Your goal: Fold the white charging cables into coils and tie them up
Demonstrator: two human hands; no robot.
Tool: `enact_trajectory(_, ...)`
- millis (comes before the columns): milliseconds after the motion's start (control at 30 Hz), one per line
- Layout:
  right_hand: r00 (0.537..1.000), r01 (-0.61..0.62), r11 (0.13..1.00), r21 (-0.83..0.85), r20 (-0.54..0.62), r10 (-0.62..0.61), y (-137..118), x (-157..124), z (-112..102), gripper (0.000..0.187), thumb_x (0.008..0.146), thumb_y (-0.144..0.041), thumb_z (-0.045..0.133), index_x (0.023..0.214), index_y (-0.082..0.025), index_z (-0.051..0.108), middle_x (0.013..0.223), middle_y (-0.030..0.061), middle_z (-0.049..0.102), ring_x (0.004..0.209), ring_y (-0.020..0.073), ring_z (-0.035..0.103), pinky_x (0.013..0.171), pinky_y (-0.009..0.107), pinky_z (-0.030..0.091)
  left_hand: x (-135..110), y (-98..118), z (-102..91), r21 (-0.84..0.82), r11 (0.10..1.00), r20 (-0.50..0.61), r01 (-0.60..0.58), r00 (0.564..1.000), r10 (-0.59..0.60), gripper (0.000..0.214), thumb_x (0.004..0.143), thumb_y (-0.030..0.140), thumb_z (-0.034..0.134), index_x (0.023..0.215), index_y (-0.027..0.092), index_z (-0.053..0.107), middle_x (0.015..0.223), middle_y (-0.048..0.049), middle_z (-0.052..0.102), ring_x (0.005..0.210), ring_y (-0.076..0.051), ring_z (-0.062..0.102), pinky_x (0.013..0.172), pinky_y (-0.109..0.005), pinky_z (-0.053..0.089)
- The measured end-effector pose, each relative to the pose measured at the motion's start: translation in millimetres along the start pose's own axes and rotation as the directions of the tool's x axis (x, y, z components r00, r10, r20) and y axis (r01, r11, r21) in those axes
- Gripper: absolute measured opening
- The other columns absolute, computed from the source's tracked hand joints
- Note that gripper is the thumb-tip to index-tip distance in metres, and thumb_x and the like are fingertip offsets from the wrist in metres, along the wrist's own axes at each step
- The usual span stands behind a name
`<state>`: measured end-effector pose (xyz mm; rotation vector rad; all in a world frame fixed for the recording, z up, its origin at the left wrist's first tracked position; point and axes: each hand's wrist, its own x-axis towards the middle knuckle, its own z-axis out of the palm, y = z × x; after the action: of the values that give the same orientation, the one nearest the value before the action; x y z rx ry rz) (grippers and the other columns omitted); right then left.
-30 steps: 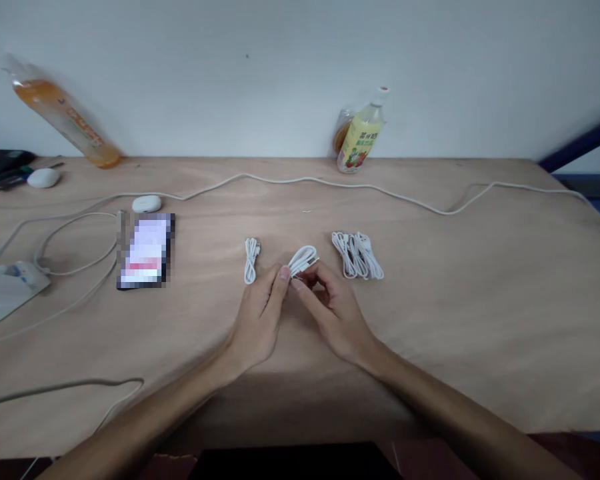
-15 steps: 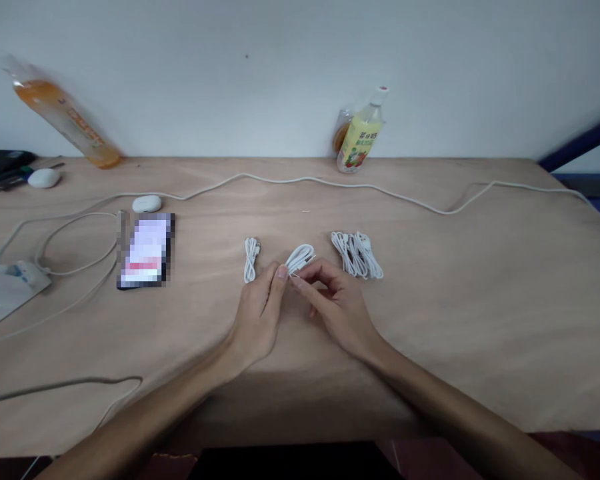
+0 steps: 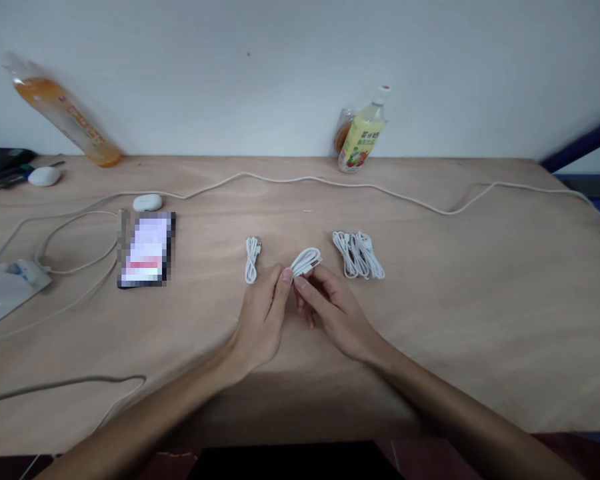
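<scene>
Between my two hands is a folded white USB cable (image 3: 306, 261), its loops pointing up and its plug on the right side. My left hand (image 3: 263, 313) pinches its lower end between thumb and fingers. My right hand (image 3: 337, 307) is closed against the same end from the right, thumb next to the left thumb. Fingers partly hide the lower part of the cable. Left of it on the table lies a small tied white cable bundle (image 3: 252, 260). To the right, several bundled white cables (image 3: 359, 255) lie side by side.
A phone (image 3: 146, 250) and a white earbud case (image 3: 147, 203) lie to the left. One long white cord (image 3: 340, 182) crosses the back of the table. A yellow drink bottle (image 3: 363, 137) and an orange bottle (image 3: 67, 120) stand at the wall.
The folded cable has turned slightly to the right in my hands. My right thumb and fingers have shifted in closer to its lower end.
</scene>
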<state>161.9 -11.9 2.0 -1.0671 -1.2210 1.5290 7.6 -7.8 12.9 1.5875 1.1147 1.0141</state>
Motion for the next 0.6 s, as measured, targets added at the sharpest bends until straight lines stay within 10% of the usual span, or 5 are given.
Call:
enact_trajectory(300, 0.988, 0.056, 0.998, 0.015, -0.147, -0.053, 3.2, -2.5, 7.7, 0.041, 0.098, -0.061, 0.074, 0.082, -0.026, 0.059, 0.067, -0.0054, 0.056, 0.053, 0.0120, 0.047, 0.046, 0.025, 0.041, -3.8, -3.1, 4.4, 0.060, 0.997, -0.090, 0.052, 0.995, -0.046, 0.040, 0.114, 0.040, 0.043, 0.077, 0.025, 0.046, 0.072, 0.0027, 0.058, 0.068, -0.016, 0.053, 0.069, -0.032, 0.043)
enact_trajectory(600, 0.904, 0.286, 0.818, -0.499, -0.142, -0.403, 3.4, -7.7, 2.9, 0.020, 0.108, -0.030, 0.059, 0.091, -0.027, 0.068, 0.087, 0.0026, 0.070, 0.080, 0.0206, 0.064, 0.077, 0.036, 0.053, -9.9, -3.4, 5.7, -0.048, 0.988, -0.107, 0.145, 0.983, -0.149, 0.026, 0.113, 0.047, 0.051, 0.106, 0.024, 0.061, 0.053, 0.0103, 0.050, 0.047, -0.013, 0.048, 0.049, -0.027, 0.037)
